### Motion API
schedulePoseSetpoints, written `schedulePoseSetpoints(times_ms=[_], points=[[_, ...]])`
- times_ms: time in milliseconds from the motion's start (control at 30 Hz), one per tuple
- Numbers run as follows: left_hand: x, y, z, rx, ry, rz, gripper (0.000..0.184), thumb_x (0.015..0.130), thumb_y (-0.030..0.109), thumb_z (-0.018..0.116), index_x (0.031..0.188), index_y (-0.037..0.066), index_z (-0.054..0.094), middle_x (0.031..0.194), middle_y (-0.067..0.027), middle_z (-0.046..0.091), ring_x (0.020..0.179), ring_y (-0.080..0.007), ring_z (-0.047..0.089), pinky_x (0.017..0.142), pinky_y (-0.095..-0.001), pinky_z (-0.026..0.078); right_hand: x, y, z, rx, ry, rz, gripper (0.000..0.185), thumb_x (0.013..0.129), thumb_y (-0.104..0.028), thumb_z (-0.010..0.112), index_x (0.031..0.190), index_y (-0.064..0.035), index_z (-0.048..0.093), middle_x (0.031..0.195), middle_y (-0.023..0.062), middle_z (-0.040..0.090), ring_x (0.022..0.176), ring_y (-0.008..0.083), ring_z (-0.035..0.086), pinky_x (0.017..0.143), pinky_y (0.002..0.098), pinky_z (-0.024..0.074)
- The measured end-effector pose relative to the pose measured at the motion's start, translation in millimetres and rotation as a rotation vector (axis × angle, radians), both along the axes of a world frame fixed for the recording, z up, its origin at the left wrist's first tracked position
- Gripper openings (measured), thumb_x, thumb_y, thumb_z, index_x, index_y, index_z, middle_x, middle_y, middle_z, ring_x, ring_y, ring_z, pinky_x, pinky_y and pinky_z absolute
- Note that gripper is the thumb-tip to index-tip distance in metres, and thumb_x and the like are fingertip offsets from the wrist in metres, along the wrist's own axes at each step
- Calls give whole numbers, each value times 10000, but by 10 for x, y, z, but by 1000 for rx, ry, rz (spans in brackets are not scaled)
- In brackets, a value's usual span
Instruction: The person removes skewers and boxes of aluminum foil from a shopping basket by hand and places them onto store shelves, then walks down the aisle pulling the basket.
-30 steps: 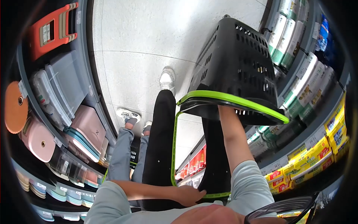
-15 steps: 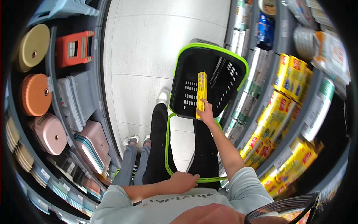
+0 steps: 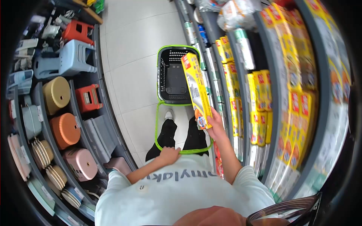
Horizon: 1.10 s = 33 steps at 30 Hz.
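Got a long yellow-and-grey cardboard box (image 3: 197, 91) clamped at its lower end in the right hand (image 3: 215, 124), tilted, overlapping in view the right edge of a black perforated plastic basket (image 3: 176, 77) ahead. Gripping its lime-green plastic handle (image 3: 156, 126) with the left hand (image 3: 169, 155). Kinda tight right of the right hand, beside packed grey shelves (image 3: 278, 109); roomier ahead-left of the left hand, over pale tiled floor (image 3: 130, 81).

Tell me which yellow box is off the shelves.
The yellow box held in the right hand; the others sit in rows on the shelves.
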<state>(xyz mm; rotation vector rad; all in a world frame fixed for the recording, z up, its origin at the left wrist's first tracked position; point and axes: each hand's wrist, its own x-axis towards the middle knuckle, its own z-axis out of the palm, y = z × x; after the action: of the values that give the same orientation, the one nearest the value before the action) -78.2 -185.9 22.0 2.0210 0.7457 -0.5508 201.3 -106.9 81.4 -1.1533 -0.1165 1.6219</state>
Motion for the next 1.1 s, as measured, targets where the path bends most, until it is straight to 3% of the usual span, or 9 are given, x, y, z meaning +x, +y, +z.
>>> schedulePoseSetpoints(times_ms=[100, 267, 367, 533, 600, 733, 900, 1000, 1100], points=[[-164, -81, -126, 77, -3, 22, 359, 945, 414, 567, 1091, 90, 621, 917, -171, 701, 880, -372, 691, 720, -512, 509, -46, -309, 582, 264, 34, -13, 927, 783, -390, 831, 1473, -19, 336, 1240, 146, 609, 1013, 262, 683, 828, 386, 601], [-174, 159, -222, -249, -62, 172, 384, 955, 415, 558, 1030, 43, 617, 1052, -207, 679, 943, -418, 648, 841, -489, 508, -87, -785, 1202, 410, 48, -47, 977, 731, -505, 843, 1432, -14, 372, 1163, 157, 614, 914, 233, 694, 702, 351, 614], [-22, 242, -123, -175, -205, 184, 427, 940, 334, 642, 1223, 21, 574, 986, -197, 690, 938, -320, 675, 823, -421, 524, -104, -1020, 1436, 465, -42, -47, 962, 777, -569, 777, 1417, 25, 373, 1164, 186, 610, 825, 235, 692, 648, 338, 594], [607, 785, 1325, -648, -737, 428, 785, 917, 346, 708, 1511, 48, 290, 1275, -135, 569, 1108, -248, 595, 970, -384, 488, -205, -1242, 1551, 599, 100, -44, 819, 918, -564, 611, 1433, 27, 375, 1189, 199, 593, 790, 233, 683, 606, 322, 581], [736, 899, 1978, -750, -933, 466, 807, 912, 317, 717, 1520, 49, 259, 1300, -135, 560, 1137, -251, 590, 998, -391, 473, -280, -1357, 1469, 621, 436, -9, 823, 924, -613, 559, 1423, 19, 389, 1169, 217, 586, 687, 233, 668, 482, 309, 544], [862, 923, 2502, -863, -1307, 669, 889, 872, 357, 755, 1534, 75, 234, 1336, -163, 571, 1269, -276, 551, 1062, -417, 449, -353, -1436, 1603, 587, 361, 169, 832, 933, -612, 538, 1404, 58, 390, 1073, 214, 628, 631, 240, 670, 389, 311, 500], [626, 959, 2807, -902, -1424, 847, 733, 860, 251, 742, 1432, 35, 337, 1366, -219, 540, 1259, -378, 560, 1069, -510, 458, -145, -1431, 1942, 548, 157, 245, 838, 942, -551, 572, 1471, 48, 321, 1196, 223, 623, 885, 266, 707, 647, 336, 591], [492, 1026, 2740, -847, -1482, 972, 626, 917, 148, 668, 1433, 30, 332, 1423, -229, 495, 1310, -384, 513, 1100, -517, 434, -127, -1377, 2188, 516, -274, 159, 847, 878, -369, 737, 1507, -2, 306, 1321, 196, 574, 1039, 281, 674, 798, 370, 586], [455, 980, 2771, -921, -1477, 1072, 566, 946, 129, 629, 1421, 26, 339, 1455, -233, 468, 1321, -368, 506, 1100, -509, 440, -240, -1288, 2354, 454, -594, 203, 677, 912, -156, 692, 1478, 17, 362, 1327, 141, 567, 1109, 188, 624, 943, 322, 514]])
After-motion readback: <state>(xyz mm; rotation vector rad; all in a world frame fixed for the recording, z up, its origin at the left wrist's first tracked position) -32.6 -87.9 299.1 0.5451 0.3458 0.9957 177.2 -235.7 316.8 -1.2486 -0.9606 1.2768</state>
